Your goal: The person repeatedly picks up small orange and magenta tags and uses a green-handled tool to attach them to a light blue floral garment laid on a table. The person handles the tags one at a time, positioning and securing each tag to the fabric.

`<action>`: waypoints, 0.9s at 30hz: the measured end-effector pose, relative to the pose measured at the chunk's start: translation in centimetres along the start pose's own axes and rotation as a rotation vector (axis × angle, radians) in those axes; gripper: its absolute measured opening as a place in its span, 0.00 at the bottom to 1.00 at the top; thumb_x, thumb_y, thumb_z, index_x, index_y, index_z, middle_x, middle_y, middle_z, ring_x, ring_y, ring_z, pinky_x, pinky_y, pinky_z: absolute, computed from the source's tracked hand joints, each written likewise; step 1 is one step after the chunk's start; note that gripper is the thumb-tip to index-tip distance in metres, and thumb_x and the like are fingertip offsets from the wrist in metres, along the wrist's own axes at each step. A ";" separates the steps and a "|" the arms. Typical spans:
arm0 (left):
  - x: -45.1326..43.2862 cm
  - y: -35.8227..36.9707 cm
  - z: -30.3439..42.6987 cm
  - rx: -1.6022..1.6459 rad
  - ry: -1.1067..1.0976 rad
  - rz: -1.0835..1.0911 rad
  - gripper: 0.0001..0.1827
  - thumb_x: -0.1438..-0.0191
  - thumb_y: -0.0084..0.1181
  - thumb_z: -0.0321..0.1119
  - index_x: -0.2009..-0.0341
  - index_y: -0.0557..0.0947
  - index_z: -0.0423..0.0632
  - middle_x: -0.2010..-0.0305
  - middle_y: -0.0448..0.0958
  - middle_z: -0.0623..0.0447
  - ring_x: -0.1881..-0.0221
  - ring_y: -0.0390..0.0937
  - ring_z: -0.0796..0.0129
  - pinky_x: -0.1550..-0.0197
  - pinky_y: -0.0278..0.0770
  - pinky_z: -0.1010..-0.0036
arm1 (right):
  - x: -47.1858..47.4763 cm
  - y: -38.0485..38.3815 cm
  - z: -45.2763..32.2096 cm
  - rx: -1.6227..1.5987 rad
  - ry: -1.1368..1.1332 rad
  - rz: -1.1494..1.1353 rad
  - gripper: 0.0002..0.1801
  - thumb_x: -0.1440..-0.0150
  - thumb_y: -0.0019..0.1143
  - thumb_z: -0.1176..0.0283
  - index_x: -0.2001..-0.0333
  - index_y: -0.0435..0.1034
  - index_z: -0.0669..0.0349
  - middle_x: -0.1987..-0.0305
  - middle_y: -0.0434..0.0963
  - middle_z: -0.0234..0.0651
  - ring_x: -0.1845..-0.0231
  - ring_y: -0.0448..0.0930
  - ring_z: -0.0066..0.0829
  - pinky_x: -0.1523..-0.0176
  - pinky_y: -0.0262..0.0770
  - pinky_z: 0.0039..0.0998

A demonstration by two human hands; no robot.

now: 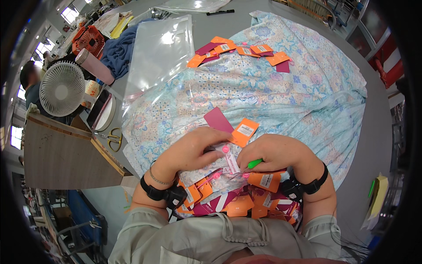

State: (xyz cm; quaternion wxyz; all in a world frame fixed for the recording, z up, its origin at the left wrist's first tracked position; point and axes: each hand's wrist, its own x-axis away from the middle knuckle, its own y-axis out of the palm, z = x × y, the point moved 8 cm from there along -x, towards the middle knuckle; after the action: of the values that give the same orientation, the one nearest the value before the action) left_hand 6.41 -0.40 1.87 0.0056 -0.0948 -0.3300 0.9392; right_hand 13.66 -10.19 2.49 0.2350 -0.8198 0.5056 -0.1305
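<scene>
Patterned pale-blue fabric (pixel 211 89) covers the table before me. My left hand (pixel 197 145) rests on it with thumb and forefinger apart, the forefinger reaching an orange hang tag (pixel 244 132). A maroon tag (pixel 219 119) lies just beyond that hand. Between my hands are a round pink tag seal (pixel 226 149) and a white label strip (pixel 232 164) bearing writing. My right hand (pixel 270 151) grips a small green-handled tool (pixel 255 163); its thin tip points towards the strip. Closer to my body, several orange tags (pixel 240 205) and maroon tags (pixel 211 206) lie bunched up.
Further orange tags (pixel 261 48) lie across the far fabric. Clear plastic bags (pixel 161 49) overlap its left side. Yellow-handled scissors (pixel 115 140), a white fan (pixel 62 89) and a pink bottle (pixel 95 67) stand left. A black marker (pixel 220 12) lies at the back. Another person (pixel 31 77) is at far left.
</scene>
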 end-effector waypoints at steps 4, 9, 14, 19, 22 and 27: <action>0.0 1.9 2.8 0.026 0.283 -0.139 0.20 0.50 0.51 0.22 0.50 0.76 0.43 0.46 0.74 0.45 0.44 0.69 0.48 0.41 0.65 0.57 | 0.6 -2.5 -0.8 -0.175 -0.035 0.221 0.06 0.49 0.58 0.71 0.68 0.73 0.61 0.69 0.77 0.37 0.67 0.78 0.39 0.63 0.73 0.33; 1.5 4.3 5.8 0.044 0.468 -0.344 0.21 0.55 0.50 0.23 0.53 0.78 0.45 0.47 0.74 0.48 0.42 0.67 0.48 0.39 0.62 0.54 | 1.6 -6.0 0.8 0.261 0.136 0.796 0.11 0.50 0.60 0.74 0.62 0.74 0.63 0.63 0.79 0.40 0.62 0.80 0.37 0.58 0.75 0.32; 1.6 0.7 5.4 0.515 0.337 -0.294 0.16 0.49 0.45 0.23 0.57 0.80 0.42 0.55 0.77 0.44 0.52 0.76 0.52 0.47 0.72 0.64 | -0.2 -1.6 3.0 0.158 0.137 0.259 0.15 0.50 0.63 0.70 0.57 0.73 0.60 0.57 0.76 0.39 0.58 0.78 0.40 0.55 0.74 0.34; 1.9 -4.0 -3.0 -0.265 -0.370 0.309 0.05 0.52 0.52 0.23 0.69 0.78 0.41 0.70 0.75 0.46 0.66 0.75 0.53 0.61 0.74 0.67 | -0.5 -0.8 2.9 0.115 0.098 0.160 0.13 0.50 0.63 0.68 0.61 0.73 0.59 0.59 0.76 0.38 0.59 0.77 0.40 0.57 0.74 0.34; 1.6 -3.1 -4.0 -0.407 -0.357 0.217 0.04 0.53 0.56 0.24 0.70 0.77 0.39 0.71 0.73 0.46 0.65 0.74 0.53 0.62 0.73 0.66 | -0.5 -1.0 3.6 0.074 0.184 0.174 0.13 0.50 0.63 0.68 0.62 0.73 0.60 0.62 0.76 0.37 0.61 0.78 0.41 0.58 0.74 0.34; 1.6 -3.5 -0.7 -0.632 -0.200 0.210 0.07 0.57 0.59 0.27 0.71 0.77 0.43 0.70 0.73 0.49 0.66 0.73 0.53 0.63 0.70 0.63 | 0.1 -2.9 2.9 0.158 0.158 0.479 0.12 0.51 0.59 0.72 0.61 0.72 0.60 0.64 0.77 0.39 0.62 0.77 0.44 0.58 0.73 0.36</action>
State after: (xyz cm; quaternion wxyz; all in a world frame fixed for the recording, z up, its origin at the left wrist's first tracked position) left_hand 4.75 2.88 3.23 -0.1530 -0.0328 -0.5921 0.7905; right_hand 17.28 -8.46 1.47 0.2821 -0.6432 0.6903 -0.1739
